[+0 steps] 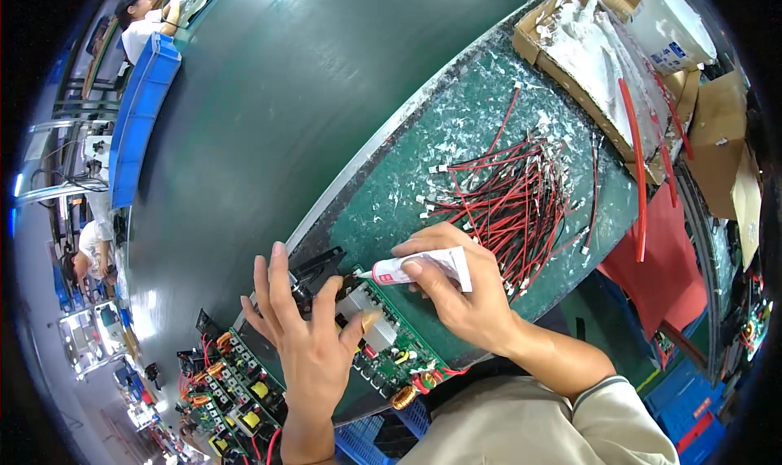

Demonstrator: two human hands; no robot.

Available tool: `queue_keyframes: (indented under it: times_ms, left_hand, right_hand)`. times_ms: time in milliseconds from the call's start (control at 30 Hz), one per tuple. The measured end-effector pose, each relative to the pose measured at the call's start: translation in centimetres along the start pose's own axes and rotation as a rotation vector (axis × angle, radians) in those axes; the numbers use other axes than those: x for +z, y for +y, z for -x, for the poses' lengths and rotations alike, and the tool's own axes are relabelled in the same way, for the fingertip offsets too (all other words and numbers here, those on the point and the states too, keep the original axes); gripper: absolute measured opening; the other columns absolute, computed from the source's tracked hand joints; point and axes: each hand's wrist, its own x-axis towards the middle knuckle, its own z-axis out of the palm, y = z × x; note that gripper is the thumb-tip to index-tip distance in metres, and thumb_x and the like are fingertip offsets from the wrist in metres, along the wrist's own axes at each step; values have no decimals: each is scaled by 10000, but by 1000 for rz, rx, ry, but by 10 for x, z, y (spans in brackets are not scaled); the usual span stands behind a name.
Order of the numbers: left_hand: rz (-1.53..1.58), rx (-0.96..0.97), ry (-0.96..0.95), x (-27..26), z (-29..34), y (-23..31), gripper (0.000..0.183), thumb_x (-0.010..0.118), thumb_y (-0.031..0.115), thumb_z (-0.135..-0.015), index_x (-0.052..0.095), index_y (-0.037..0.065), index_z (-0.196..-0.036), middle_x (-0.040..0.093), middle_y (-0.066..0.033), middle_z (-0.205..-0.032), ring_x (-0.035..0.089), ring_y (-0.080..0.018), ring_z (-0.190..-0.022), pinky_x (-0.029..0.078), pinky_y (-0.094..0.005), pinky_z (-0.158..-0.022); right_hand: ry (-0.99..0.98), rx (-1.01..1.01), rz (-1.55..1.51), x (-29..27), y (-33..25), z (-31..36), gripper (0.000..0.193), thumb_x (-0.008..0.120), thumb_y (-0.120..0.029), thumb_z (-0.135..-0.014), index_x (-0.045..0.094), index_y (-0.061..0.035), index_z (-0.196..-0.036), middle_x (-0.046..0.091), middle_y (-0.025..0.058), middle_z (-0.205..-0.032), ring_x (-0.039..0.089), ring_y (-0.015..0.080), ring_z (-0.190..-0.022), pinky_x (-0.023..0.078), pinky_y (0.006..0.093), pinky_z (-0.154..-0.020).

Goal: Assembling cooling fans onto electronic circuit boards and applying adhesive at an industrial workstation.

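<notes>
My right hand (460, 286) grips a white squeeze tube (419, 269) with pink marks. The tube's narrow nozzle points left, at the far left corner of a green circuit board (415, 352). A silver finned heat sink (380, 333) stands on that board, and a copper-wound coil (403, 396) sits at its near edge. My left hand (309, 334) is over the board's left side, fingers spread, thumb by the heat sink. Beyond its fingers stands a black part (314, 273), partly hidden. Whether the left fingertips touch the board I cannot tell.
Red and black wires (521, 204) with white connectors lie heaped on the smeared green table. A cardboard box (529, 45) with white residue and a white bucket (672, 29) stand far right. More circuit boards (236, 392) lie left. People work beyond the conveyor (269, 98).
</notes>
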Motion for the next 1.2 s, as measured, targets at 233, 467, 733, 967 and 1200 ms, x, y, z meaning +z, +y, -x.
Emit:
queue_keyframes:
  times_ms: [233, 467, 733, 967, 1200]
  left_hand:
    - [36, 7, 24, 6, 1, -1, 507, 656, 521, -839, 632, 92, -1108, 271, -198, -1561, 251, -424, -1452, 165, -684, -1107]
    - [57, -15, 26, 6, 2, -1, 494, 699, 504, -807, 643, 101, -1087, 276, -180, -1566, 257, -417, -1453, 163, -688, -1105]
    - [59, -17, 21, 5, 0, 0, 485, 713, 494, -795, 648, 104, -1077, 280, -177, -1565, 269, -409, -1450, 165, -689, -1099]
    - [58, -14, 24, 5, 0, -1, 490, 697, 506, -809, 645, 105, -1084, 287, -179, -1561, 272, -405, -1449, 165, -684, -1101]
    - [64, -26, 5, 2, 0, 0, 472, 711, 469, -806, 643, 97, -1087, 292, -183, -1558, 272, -405, -1448, 167, -680, -1105]
  right_hand:
    - [-12, -52, 58, 3, 1, -3, 139, 610, -2, -947, 684, 48, -1054, 643, 122, -1014, 639, 147, -766, 523, 270, -647]
    - [10, -131, 125, 4, 3, -5, 123, 639, 4, -922, 686, 33, -1031, 660, 141, -986, 652, 209, -826, 525, 302, -664]
    - [21, -118, 153, 5, 1, -5, 132, 667, -1, -901, 693, 12, -1029, 672, 144, -982, 659, 245, -857, 525, 341, -751]
    - [30, -176, 189, 4, 3, -7, 128, 671, 1, -894, 691, 10, -1019, 673, 140, -972, 662, 249, -862, 527, 344, -757]
    - [28, -189, 196, 4, 2, -7, 127, 671, 2, -891, 689, 10, -1016, 672, 140, -967, 666, 258, -868, 526, 347, -763]
